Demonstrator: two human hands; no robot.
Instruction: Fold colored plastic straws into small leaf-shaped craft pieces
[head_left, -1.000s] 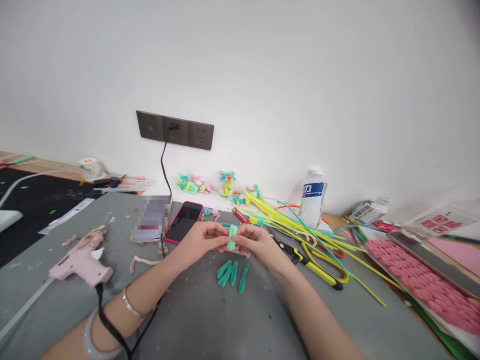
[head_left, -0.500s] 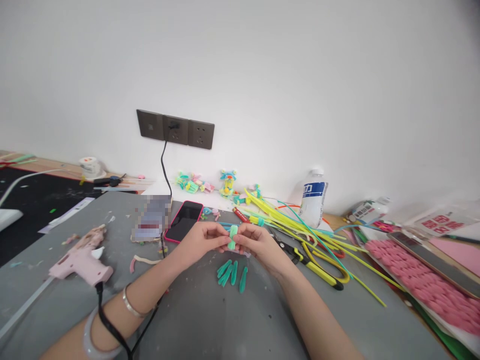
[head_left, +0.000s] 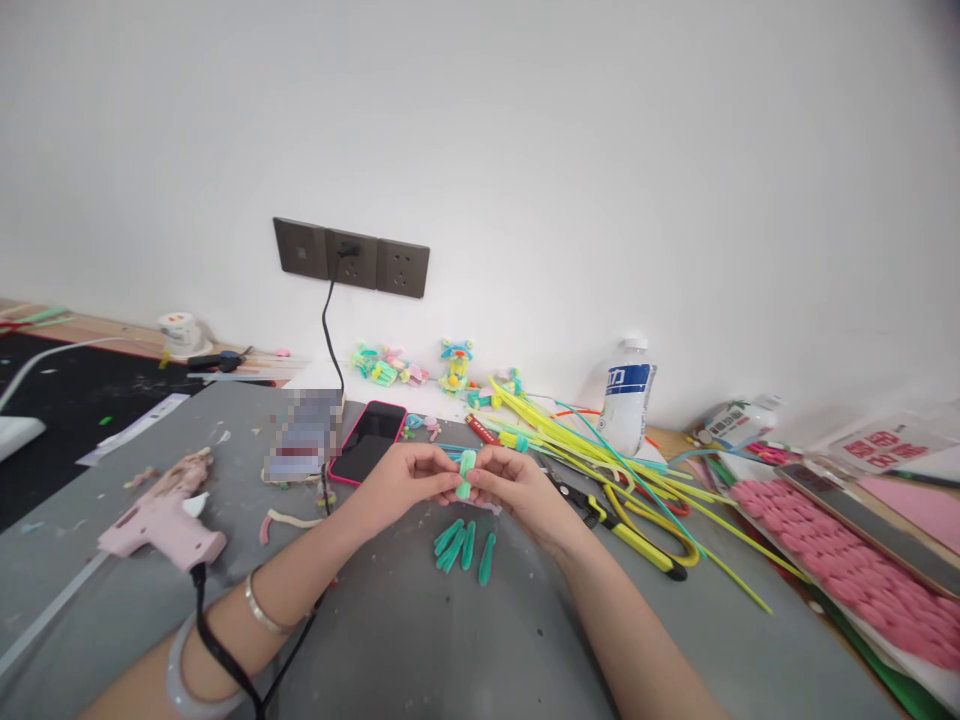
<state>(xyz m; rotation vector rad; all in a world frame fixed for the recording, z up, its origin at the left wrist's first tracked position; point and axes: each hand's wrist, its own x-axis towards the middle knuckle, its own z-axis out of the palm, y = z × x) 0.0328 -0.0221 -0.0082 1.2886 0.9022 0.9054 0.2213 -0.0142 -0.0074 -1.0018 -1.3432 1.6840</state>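
A small light-green fuzzy piece of pipe cleaner (head_left: 466, 472) is pinched between both hands above the grey table mat. My left hand (head_left: 415, 480) grips it from the left with thumb and forefinger. From the right, my right hand (head_left: 511, 487) closes on the same piece, fingertips almost meeting the other hand's. Just below, several folded teal pipe cleaner pieces (head_left: 459, 546) lie on the mat, one a little apart on the right. Fingers partly hide the green piece.
To the left lies a pink glue gun (head_left: 161, 530) with a black cord. A phone (head_left: 367, 443) sits behind my left hand. Yellow-handled scissors (head_left: 637, 540) and long yellow pipe cleaners (head_left: 570, 430) are at right, near a bottle (head_left: 627, 400). Finished colourful figures (head_left: 456, 366) stand by the wall.
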